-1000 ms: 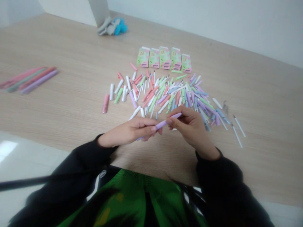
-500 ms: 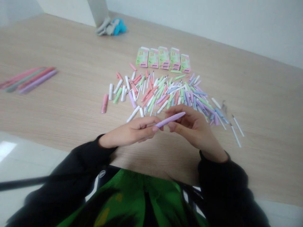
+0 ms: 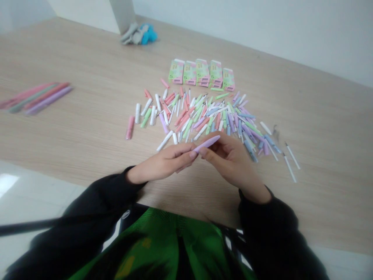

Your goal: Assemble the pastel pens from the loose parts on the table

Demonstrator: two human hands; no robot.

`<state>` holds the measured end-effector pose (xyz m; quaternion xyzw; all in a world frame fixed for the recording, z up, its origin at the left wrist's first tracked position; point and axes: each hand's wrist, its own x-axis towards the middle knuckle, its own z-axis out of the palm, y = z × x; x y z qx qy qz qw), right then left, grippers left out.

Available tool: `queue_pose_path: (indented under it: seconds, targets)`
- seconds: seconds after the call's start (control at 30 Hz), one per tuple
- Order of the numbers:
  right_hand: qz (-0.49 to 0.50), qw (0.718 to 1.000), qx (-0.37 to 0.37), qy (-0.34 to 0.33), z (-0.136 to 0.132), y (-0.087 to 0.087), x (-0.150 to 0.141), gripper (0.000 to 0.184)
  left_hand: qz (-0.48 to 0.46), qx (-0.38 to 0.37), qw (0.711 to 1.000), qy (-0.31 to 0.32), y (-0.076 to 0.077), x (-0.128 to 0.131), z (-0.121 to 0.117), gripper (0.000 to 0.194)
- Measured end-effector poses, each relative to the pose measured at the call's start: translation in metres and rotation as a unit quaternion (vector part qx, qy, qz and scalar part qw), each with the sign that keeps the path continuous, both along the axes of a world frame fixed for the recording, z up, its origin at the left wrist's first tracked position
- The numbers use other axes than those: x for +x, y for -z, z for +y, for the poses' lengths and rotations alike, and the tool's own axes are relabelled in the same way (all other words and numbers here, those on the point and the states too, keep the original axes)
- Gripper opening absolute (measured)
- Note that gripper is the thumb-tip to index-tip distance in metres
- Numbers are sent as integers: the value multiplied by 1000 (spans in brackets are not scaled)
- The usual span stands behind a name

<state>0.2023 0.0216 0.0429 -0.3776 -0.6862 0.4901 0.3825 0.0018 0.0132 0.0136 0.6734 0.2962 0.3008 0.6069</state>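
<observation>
A light purple pen [image 3: 208, 144] is held above the near part of the table, its pointed end tilted up to the right. My left hand [image 3: 164, 162] pinches its lower end between thumb and fingers. From the other side my right hand [image 3: 233, 165] closes on the pen, thumb against the near side and fingers curled behind it. Just beyond both hands spreads a heap of loose pen parts [image 3: 201, 111] in pink, green, white, blue and purple. Thin white refills [image 3: 290, 167] lie to the right of my right hand.
Several small green and pink boxes [image 3: 190, 73] stand in a row behind the heap. Long pink, green and purple pieces [image 3: 48, 100] lie at the far left. Grey and blue gloves [image 3: 140, 34] rest near a white pillar [image 3: 87, 13]. The table [image 3: 96, 155] ends close to my body.
My right hand has moved left and its thumb now rests on the pen. The pen has shifted slightly left with its tip higher. My left hand has barely moved.
</observation>
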Motion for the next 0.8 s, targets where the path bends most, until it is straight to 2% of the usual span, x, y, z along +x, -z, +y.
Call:
queue_pose_path:
  seconds: [0.27,0.43,0.57,0.67,0.8]
  targets:
    - [-23,999,33,14,-1,1,-2,27,-16,-19,1000,0,-2,1,-2,28]
    - [-48,998,15,27,0,6,-2,29,-2,-35,999,-12,1,0,-3,29]
    - [9,1000,-13,11,1,7,-1,29,-21,-45,999,13,2,0,-3,30]
    - [51,998,-25,-17,1,5,-2,29,-13,-12,1000,15,1,-2,-1,28]
    - [50,999,-6,11,0,6,-4,29,-8,-15,1000,10,2,-2,0,27]
